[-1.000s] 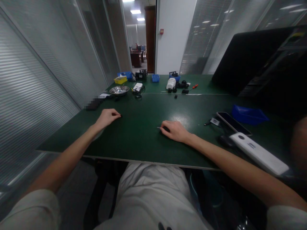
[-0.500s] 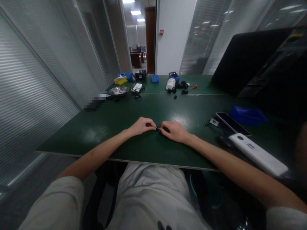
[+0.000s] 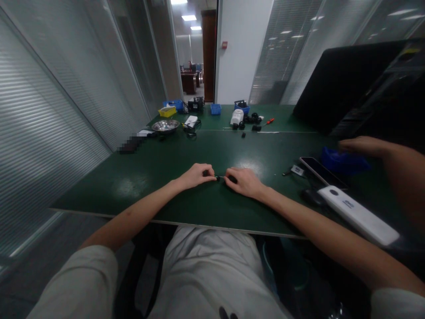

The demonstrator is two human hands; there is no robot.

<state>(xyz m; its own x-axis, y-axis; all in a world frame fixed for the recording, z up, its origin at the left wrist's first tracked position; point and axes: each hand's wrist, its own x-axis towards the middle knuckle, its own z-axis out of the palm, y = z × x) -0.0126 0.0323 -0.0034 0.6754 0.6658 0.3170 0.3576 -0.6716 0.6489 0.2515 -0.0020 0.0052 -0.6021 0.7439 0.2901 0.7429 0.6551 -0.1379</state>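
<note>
My left hand [image 3: 198, 176] is closed in a pinch, low over the green table [image 3: 186, 204]. A small dark part [image 3: 218, 178] with a hint of green shows at its fingertips; its kind is too small to make out. Facing it, my right hand [image 3: 245, 181] is also pinched shut, with a thin pale piece at its fingertips pointing toward the dark part. Whether that piece touches the dark part I cannot tell. Most of what lies inside both hands is hidden by the fingers.
Another person's hand [image 3: 363, 145] reaches over a blue tray [image 3: 345, 163] on the right. Near it lie a phone [image 3: 320, 170] and a long white device [image 3: 358, 215]. At the back are a metal bowl [image 3: 166, 126], a red-handled screwdriver [image 3: 269, 121] and a yellow box [image 3: 167, 111].
My right hand has shifted slightly right, so the gap between my fingertips is wider and the dark part shows more. Another person's hand has come in over the blue tray.
</note>
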